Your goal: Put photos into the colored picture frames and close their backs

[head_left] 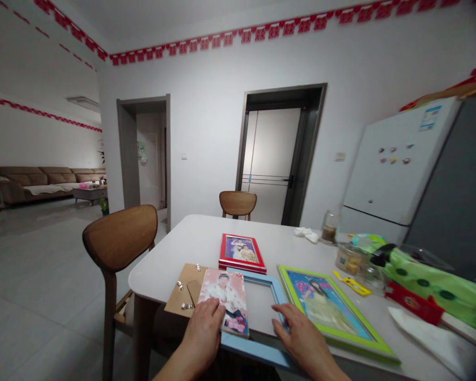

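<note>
Left hand (201, 332) lies open on a photo (224, 299) (long axis forward); right hand (303, 334), fingers (281, 324) seemingly loose, touches a blue frame (257, 350).

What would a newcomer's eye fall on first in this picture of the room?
The colourful frames on the white table catch the eye first: a green-framed photo, a red-framed photo and a light blue frame under the right hand. The left hand rests on a photo print. High above, a red paper-cut border runs along the walls.
</note>
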The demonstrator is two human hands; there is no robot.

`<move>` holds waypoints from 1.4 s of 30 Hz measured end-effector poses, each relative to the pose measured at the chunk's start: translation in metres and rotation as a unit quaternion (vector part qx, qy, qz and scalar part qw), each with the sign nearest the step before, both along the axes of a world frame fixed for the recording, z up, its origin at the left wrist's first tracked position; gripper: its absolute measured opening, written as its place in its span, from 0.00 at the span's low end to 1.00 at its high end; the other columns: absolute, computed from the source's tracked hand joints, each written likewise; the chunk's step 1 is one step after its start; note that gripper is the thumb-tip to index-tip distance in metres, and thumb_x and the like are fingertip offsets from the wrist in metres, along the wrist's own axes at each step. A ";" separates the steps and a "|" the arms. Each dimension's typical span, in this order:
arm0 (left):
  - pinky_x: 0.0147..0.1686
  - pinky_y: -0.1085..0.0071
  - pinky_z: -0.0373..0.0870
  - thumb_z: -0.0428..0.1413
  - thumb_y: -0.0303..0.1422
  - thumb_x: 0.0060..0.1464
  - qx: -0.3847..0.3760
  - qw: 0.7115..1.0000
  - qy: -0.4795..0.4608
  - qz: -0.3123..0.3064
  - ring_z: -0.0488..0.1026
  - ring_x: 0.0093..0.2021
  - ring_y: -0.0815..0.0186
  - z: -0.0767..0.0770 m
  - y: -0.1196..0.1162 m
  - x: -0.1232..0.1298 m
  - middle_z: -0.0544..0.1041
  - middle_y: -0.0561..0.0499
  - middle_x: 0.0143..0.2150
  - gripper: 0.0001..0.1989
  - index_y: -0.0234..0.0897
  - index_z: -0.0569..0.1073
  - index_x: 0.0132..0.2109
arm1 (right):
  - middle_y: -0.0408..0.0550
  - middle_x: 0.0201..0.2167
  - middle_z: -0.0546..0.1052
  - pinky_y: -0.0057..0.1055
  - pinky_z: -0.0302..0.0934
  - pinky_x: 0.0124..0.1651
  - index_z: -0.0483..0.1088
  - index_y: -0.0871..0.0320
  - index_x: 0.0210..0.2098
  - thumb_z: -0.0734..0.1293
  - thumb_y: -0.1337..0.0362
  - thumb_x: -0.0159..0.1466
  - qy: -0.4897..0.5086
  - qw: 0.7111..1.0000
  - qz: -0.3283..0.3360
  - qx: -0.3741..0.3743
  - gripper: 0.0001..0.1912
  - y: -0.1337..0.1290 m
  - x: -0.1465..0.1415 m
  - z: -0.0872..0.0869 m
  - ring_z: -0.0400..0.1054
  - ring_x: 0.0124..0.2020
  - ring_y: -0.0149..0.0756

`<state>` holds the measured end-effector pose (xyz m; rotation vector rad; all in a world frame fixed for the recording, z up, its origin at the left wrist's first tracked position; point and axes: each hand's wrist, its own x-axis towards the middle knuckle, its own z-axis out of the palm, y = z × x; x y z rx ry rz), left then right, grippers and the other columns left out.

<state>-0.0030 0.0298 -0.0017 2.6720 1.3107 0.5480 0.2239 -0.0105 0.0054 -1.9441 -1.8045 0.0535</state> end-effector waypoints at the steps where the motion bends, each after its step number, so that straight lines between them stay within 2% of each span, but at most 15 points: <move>1: 0.53 0.65 0.50 0.45 0.23 0.44 0.001 1.000 0.005 0.000 0.56 0.53 0.61 0.002 0.000 0.000 0.63 0.45 0.53 0.23 0.35 0.64 0.51 | 0.53 0.39 0.70 0.32 0.57 0.43 0.67 0.61 0.41 0.54 0.61 0.55 0.005 1.000 0.005 0.004 0.19 0.000 -0.002 0.001 0.65 0.39 0.39; 8: 0.50 0.64 0.56 0.45 0.26 0.45 0.014 0.997 -0.073 0.020 0.62 0.50 0.60 0.020 -0.003 0.002 0.67 0.45 0.50 0.21 0.36 0.65 0.50 | 0.51 0.37 0.72 0.31 0.58 0.39 0.68 0.60 0.39 0.57 0.62 0.53 0.081 0.995 0.051 0.023 0.17 0.008 -0.019 0.001 0.66 0.32 0.35; 12: 0.48 0.63 0.59 0.43 0.27 0.49 0.031 0.967 -0.251 0.037 0.65 0.47 0.61 0.031 0.007 0.001 0.70 0.45 0.46 0.18 0.36 0.68 0.47 | 0.50 0.34 0.73 0.32 0.59 0.38 0.69 0.60 0.36 0.58 0.60 0.52 0.180 0.980 0.076 0.037 0.16 0.013 -0.029 0.007 0.66 0.30 0.35; 14: 0.46 0.64 0.62 0.42 0.32 0.53 0.007 0.922 -0.386 0.037 0.67 0.44 0.61 0.039 0.010 0.004 0.72 0.46 0.43 0.15 0.37 0.69 0.44 | 0.51 0.32 0.74 0.33 0.59 0.38 0.69 0.60 0.36 0.59 0.59 0.52 0.260 0.962 0.082 0.024 0.16 0.016 -0.036 0.010 0.67 0.31 0.36; 16: 0.43 0.64 0.64 0.43 0.39 0.54 -0.063 0.852 -0.518 0.034 0.69 0.41 0.60 0.044 0.006 0.013 0.74 0.45 0.39 0.16 0.36 0.70 0.42 | 0.52 0.31 0.74 0.33 0.60 0.34 0.67 0.61 0.37 0.60 0.57 0.51 0.379 0.923 0.066 -0.019 0.18 0.021 -0.047 0.012 0.67 0.30 0.37; 19: 0.41 0.65 0.65 0.44 0.46 0.52 -0.202 0.731 -0.652 0.007 0.70 0.40 0.58 0.040 -0.007 0.036 0.74 0.44 0.37 0.22 0.32 0.69 0.42 | 0.52 0.32 0.74 0.32 0.61 0.29 0.64 0.61 0.39 0.57 0.54 0.53 0.574 0.815 0.047 -0.062 0.19 0.027 -0.062 0.012 0.69 0.29 0.36; 21: 0.43 0.65 0.64 0.47 0.48 0.49 -0.264 0.688 -0.676 -0.024 0.69 0.42 0.57 0.031 -0.015 0.051 0.74 0.42 0.39 0.25 0.30 0.69 0.44 | 0.51 0.33 0.75 0.31 0.62 0.30 0.63 0.60 0.39 0.55 0.55 0.54 0.640 0.766 0.043 -0.031 0.19 0.031 -0.065 0.012 0.69 0.30 0.35; 22: 0.44 0.66 0.64 0.48 0.48 0.48 -0.283 0.682 -0.674 -0.034 0.68 0.44 0.57 0.026 -0.017 0.055 0.73 0.41 0.41 0.26 0.29 0.68 0.44 | 0.51 0.33 0.75 0.31 0.62 0.30 0.62 0.60 0.40 0.54 0.56 0.55 0.644 0.764 0.036 -0.009 0.19 0.032 -0.063 0.013 0.69 0.30 0.36; 24: 0.45 0.67 0.63 0.51 0.46 0.47 -0.297 0.697 -0.651 -0.037 0.66 0.47 0.56 0.018 -0.017 0.057 0.71 0.40 0.45 0.27 0.28 0.65 0.48 | 0.51 0.33 0.75 0.29 0.63 0.28 0.62 0.61 0.42 0.53 0.58 0.55 0.602 0.798 0.009 0.012 0.20 0.034 -0.050 0.015 0.70 0.30 0.36; 26: 0.46 0.67 0.62 0.52 0.41 0.46 -0.289 0.733 -0.616 -0.007 0.65 0.49 0.58 0.013 -0.012 0.050 0.67 0.38 0.49 0.29 0.27 0.60 0.52 | 0.52 0.31 0.76 0.28 0.62 0.27 0.62 0.63 0.44 0.51 0.61 0.54 0.520 0.854 -0.017 -0.007 0.21 0.035 -0.029 0.015 0.70 0.29 0.37; 29: 0.49 0.68 0.59 0.52 0.32 0.44 -0.241 0.831 -0.499 0.047 0.62 0.51 0.61 0.010 -0.005 0.036 0.63 0.39 0.52 0.29 0.28 0.56 0.54 | 0.53 0.30 0.77 0.27 0.62 0.26 0.64 0.66 0.44 0.50 0.65 0.53 0.388 0.920 -0.051 -0.035 0.23 0.038 0.005 0.010 0.71 0.28 0.37; 31: 0.51 0.67 0.56 0.51 0.29 0.42 -0.205 0.900 -0.381 0.050 0.60 0.52 0.61 0.008 -0.006 0.030 0.64 0.41 0.52 0.27 0.30 0.59 0.52 | 0.53 0.31 0.77 0.26 0.61 0.27 0.65 0.67 0.45 0.50 0.66 0.52 0.322 0.943 -0.071 -0.037 0.24 0.040 0.020 0.005 0.71 0.30 0.37; 33: 0.53 0.67 0.52 0.52 0.29 0.41 -0.183 0.942 -0.279 0.023 0.58 0.53 0.61 0.003 -0.010 0.029 0.62 0.42 0.53 0.26 0.30 0.61 0.51 | 0.54 0.33 0.76 0.25 0.61 0.28 0.63 0.68 0.47 0.50 0.67 0.52 0.283 0.954 -0.090 -0.038 0.26 0.043 0.025 0.000 0.71 0.32 0.37; 38: 0.56 0.68 0.47 0.57 0.31 0.38 -0.167 0.970 -0.174 -0.029 0.52 0.57 0.60 -0.007 -0.017 0.031 0.57 0.43 0.57 0.29 0.32 0.62 0.51 | 0.58 0.39 0.74 0.25 0.60 0.33 0.61 0.72 0.49 0.51 0.67 0.51 0.229 0.968 -0.097 -0.032 0.28 0.050 0.015 -0.004 0.70 0.35 0.36; 42: 0.54 0.71 0.48 0.60 0.33 0.37 -0.162 0.975 -0.140 -0.053 0.53 0.55 0.61 0.002 -0.019 0.027 0.59 0.45 0.55 0.27 0.33 0.64 0.48 | 0.56 0.36 0.75 0.25 0.59 0.34 0.65 0.69 0.45 0.53 0.68 0.49 0.202 0.975 -0.077 -0.041 0.25 0.053 0.015 -0.003 0.69 0.34 0.35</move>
